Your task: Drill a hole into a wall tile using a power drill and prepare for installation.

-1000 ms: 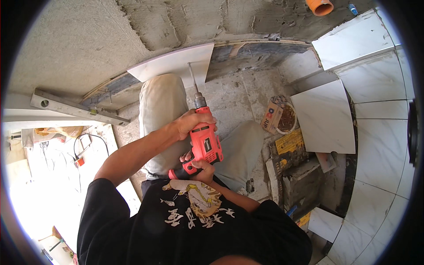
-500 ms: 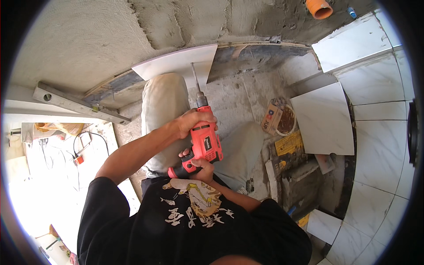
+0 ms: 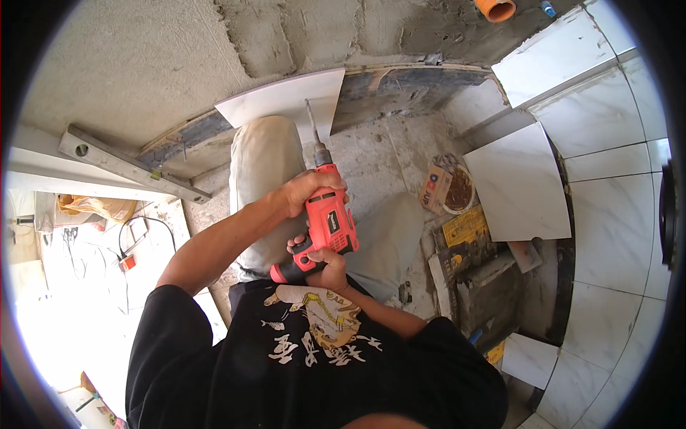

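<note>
A red and black power drill (image 3: 332,222) is held in both my hands, its long bit (image 3: 312,121) pointing away from me. My left hand (image 3: 306,191) wraps round the front of the body, just behind the chuck. Lower down, my right hand (image 3: 329,269) grips the rear handle; I cannot make out the trigger finger clearly. The bit's tip overlaps a white tile (image 3: 325,96) leaning at the foot of the wall. Whether the tip touches the tile I cannot tell. My left knee (image 3: 264,143) is in front of the tile's lower edge.
A metal level (image 3: 118,161) leans at the left. Toward the right are a bucket (image 3: 463,191) with brown contents, a torn bag (image 3: 436,182), and a large loose tile (image 3: 520,186). Marbled tiles (image 3: 611,229) cover the right wall. An orange pipe (image 3: 496,8) sticks out at the top.
The view has turned slightly, shifting the surroundings on the right. Both hands keep their hold on the drill, and its bit stays over the leaning tile.
</note>
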{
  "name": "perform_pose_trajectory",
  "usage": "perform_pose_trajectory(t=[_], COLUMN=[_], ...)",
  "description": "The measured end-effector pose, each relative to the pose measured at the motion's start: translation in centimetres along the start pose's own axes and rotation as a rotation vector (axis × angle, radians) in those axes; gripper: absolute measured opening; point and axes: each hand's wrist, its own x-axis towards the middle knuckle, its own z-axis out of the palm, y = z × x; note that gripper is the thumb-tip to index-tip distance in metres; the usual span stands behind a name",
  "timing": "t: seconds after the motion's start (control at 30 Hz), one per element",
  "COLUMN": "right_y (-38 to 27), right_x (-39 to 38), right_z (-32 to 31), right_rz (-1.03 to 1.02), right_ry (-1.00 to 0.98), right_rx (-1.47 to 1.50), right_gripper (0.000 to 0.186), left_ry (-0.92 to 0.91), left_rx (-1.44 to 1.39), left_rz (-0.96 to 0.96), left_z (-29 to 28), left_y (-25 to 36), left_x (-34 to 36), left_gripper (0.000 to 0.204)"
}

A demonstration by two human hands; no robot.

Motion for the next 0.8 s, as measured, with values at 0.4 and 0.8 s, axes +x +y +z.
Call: perform_pose_trajectory(t=[0.4,0.8], right_y=[0.1,0.1], right_x=[0.1,0.7], right_z=[-0.4,-0.8], right_rz=[0.004,0.002], right_ry=[0.003,-0.049], right_rx=[-0.003,0.026], right_gripper=[0.066,0.062], left_ry=[-0.026,0.005], left_rx=[-0.019,0.007], left_rz=[-0.013,0.004], left_z=[0.2,0.1], left_y=[0.2,0.3], left_x=[-0.3,0.0], left_gripper=[0.034,0.034])
